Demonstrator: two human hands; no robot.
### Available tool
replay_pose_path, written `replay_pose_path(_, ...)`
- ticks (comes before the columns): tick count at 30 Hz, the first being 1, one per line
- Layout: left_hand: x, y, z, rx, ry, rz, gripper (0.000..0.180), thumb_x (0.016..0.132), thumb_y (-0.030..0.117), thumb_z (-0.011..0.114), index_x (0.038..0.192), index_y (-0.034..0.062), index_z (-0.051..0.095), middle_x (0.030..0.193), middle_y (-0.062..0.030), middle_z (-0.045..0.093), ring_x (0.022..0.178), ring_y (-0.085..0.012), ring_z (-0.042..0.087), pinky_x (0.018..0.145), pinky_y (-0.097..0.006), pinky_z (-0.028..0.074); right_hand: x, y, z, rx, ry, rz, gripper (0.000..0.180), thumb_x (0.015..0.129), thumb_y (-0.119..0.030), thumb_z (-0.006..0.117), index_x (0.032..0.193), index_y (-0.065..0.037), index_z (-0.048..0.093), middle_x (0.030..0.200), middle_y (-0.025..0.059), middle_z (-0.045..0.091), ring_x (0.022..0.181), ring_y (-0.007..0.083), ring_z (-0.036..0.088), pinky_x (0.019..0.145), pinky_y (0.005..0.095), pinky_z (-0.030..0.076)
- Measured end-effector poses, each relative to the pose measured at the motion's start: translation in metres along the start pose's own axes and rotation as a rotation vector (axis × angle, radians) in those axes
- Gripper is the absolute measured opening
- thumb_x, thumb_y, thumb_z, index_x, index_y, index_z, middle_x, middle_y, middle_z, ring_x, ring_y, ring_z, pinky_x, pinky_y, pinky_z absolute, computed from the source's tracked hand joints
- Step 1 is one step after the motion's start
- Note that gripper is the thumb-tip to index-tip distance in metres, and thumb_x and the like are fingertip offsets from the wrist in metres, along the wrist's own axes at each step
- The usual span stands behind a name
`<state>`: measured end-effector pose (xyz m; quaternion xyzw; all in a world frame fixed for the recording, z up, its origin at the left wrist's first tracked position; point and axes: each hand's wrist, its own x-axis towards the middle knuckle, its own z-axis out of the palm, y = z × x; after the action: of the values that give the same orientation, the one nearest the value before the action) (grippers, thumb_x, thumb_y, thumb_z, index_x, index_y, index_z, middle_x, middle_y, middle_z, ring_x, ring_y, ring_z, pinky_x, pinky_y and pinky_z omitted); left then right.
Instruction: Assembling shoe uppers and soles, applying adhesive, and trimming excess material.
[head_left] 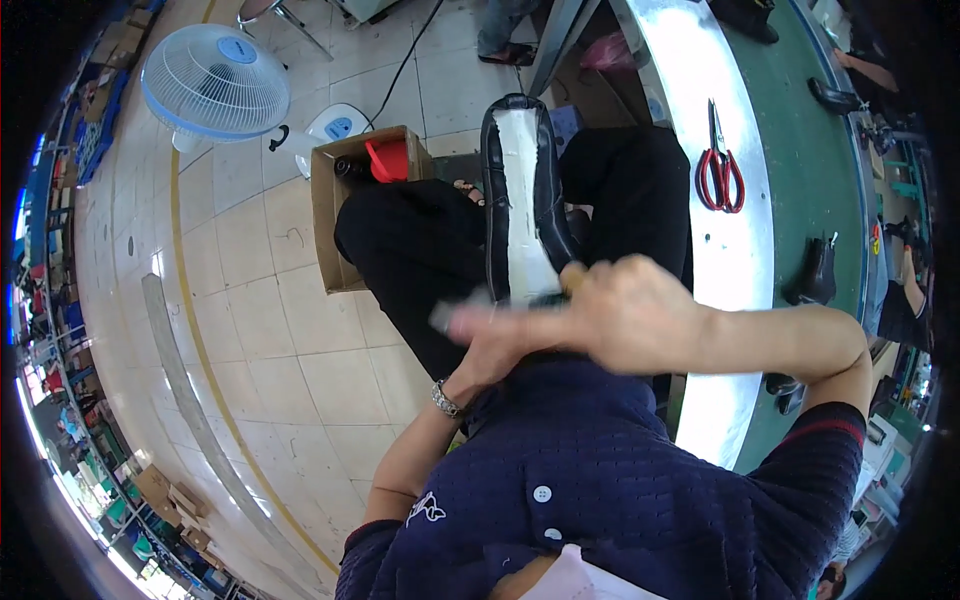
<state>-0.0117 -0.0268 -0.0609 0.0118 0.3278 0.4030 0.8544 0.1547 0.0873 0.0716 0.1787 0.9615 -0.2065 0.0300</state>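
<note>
By wht bench (pixel 742 290) & tiled flr (pixel 315 325), L hand (pixel 495 347), R hand (pixel 638 312) near blk shoe (pixel 521 190), can't tell grips.

Navy shirt (pixel 620 455), black trousers (pixel 410 235)

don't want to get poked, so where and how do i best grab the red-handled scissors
Probably by the red handle loops, from above on your near side: the scissors lie flat on the white bench, loops toward you, blades facing away.
</note>
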Motion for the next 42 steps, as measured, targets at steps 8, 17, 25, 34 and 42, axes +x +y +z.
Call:
replay_pose_path(8,0.008,0.012,0.005,0.642,0.06,0.179,0.06,0.075,0.015,0.082,0.125,0.0021,0.051,0.117,-0.0062,0.06,0.109,-0.0158,0.056,0.096,-0.033,0.045,0.016,0.019,-0.019,-0.044,-0.004,0.038,0.076,0.088,-0.01,0.053,0.152,-0.034,0.018,0.049,-0.0001,0.05,0.036,0.0073,0.044,0.037,0.0236,0.043)
replay_pose_path(17,0.042,0.085,0.033,0.115,0.145,0.109,0.085,0.084,0.008,0.069,0.151,0.0209,0.019,0.133,-0.0055,0.05,0.116,-0.0187,0.053,0.098,-0.037,0.045,0.048,0.067,-0.053,-0.194,0.102,0.126,0.073,0.094,-0.021,0.056,0.151,-0.041,0.015,0.048,0.0057,0.051,0.039,0.0191,0.052,0.04,0.0302,0.041)
replay_pose_path(25,0.05,0.101,0.047,0.35,0.155,0.014,0.059,0.082,0.008,0.072,0.134,0.0073,0.044,0.112,-0.0051,0.061,0.1,-0.0155,0.061,0.088,-0.033,0.051,0.023,0.094,-0.033,-0.226,-0.058,0.254,0.076,0.092,-0.02,0.059,0.152,-0.036,0.015,0.055,0.0101,0.055,0.039,0.0184,0.049,0.039,0.0304,0.036)
replay_pose_path(34,0.057,0.071,0.028,0.75,-0.169,0.372,0.137,0.06,0.006,0.088,0.152,0.0177,-0.012,0.155,-0.0098,0.018,0.141,-0.0212,0.023,0.114,-0.036,0.023,-0.074,0.07,0.013,1.441,0.51,0.566,0.034,0.098,-0.034,0.05,0.108,-0.004,0.061,0.08,0.0056,0.064,0.074,0.0135,0.063,0.072,0.0251,0.048)
replay_pose_path(42,0.073,0.024,-0.007,0.868,-0.26,0.384,0.152,0.05,0.009,0.094,0.149,0.0199,-0.021,0.159,-0.0138,0.003,0.145,-0.0236,0.017,0.116,-0.039,0.021,-0.097,0.039,0.063,1.7,0.146,0.661,0.023,0.09,-0.022,0.067,0.096,0.0,0.062,0.078,0.0088,0.068,0.065,0.0113,0.062,0.058,0.0235,0.048)
